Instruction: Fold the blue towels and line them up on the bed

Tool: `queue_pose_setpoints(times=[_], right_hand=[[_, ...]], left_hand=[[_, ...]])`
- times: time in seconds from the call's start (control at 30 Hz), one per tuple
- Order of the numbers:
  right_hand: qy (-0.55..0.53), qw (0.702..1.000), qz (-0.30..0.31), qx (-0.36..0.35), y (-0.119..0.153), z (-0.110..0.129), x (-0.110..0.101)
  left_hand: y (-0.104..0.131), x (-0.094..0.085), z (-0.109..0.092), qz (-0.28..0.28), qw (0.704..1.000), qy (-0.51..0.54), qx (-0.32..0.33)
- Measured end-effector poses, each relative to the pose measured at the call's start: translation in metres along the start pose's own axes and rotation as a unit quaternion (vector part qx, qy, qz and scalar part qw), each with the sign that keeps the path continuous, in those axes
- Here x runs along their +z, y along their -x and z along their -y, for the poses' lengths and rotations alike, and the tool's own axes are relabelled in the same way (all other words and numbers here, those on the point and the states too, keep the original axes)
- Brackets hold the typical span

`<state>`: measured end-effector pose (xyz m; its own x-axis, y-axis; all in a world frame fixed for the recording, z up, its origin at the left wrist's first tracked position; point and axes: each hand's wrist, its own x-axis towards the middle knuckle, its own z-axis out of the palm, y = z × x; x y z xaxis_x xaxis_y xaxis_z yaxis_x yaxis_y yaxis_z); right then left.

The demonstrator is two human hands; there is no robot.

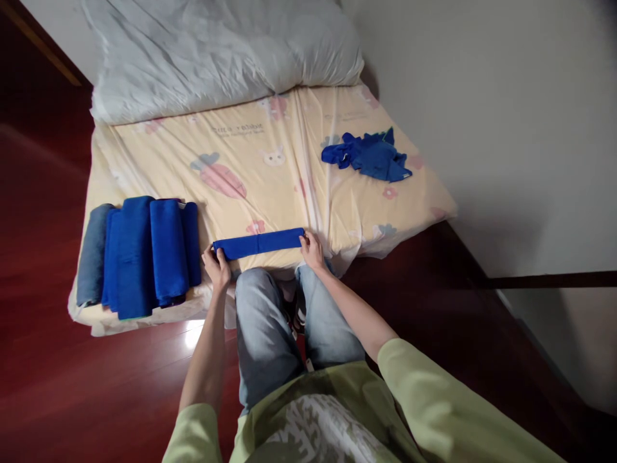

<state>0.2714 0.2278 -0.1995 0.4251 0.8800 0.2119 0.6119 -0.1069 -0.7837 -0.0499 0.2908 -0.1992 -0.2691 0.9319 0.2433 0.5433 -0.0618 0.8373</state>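
A blue cloth [260, 242], folded into a long narrow strip, lies at the near edge of the bed. My left hand [216, 265] pinches its left end, and my right hand [312, 249] pinches its right end. Left of my left hand, several rolled or folded blue cloths [137, 257] lie side by side, with a grey-blue one [94, 255] at the far left. A crumpled heap of blue cloth [371, 156] rests on the right side of the bed.
The bed [270, 186] has a pale yellow printed cover under a thin sheer layer. A puffy white quilt [222, 51] covers its far end. A grey wall [506, 128] stands at the right, and dark red floor [43, 244] shows at the left.
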Motion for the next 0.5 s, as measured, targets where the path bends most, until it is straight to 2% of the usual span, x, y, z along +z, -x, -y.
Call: queue_pose_setpoints(times=[0.17, 0.33, 0.5], right_hand=[[-0.020, 0.999, 0.005, 0.027, -0.0033, -0.0044, 0.0038], [-0.020, 0.999, 0.001, 0.031, -0.0035, -0.0050, 0.0049], [0.007, 1.000, -0.001, -0.003, -0.0006, 0.0036, 0.0018]], left_hand=[[0.0005, 0.0031, -0.0090, -0.019, 1.000, -0.017, -0.008], [-0.0041, 0.0054, -0.0079, -0.012, 1.000, -0.026, 0.010], [-0.0055, 0.0064, -0.0092, -0.003, 0.999, -0.040, 0.037]])
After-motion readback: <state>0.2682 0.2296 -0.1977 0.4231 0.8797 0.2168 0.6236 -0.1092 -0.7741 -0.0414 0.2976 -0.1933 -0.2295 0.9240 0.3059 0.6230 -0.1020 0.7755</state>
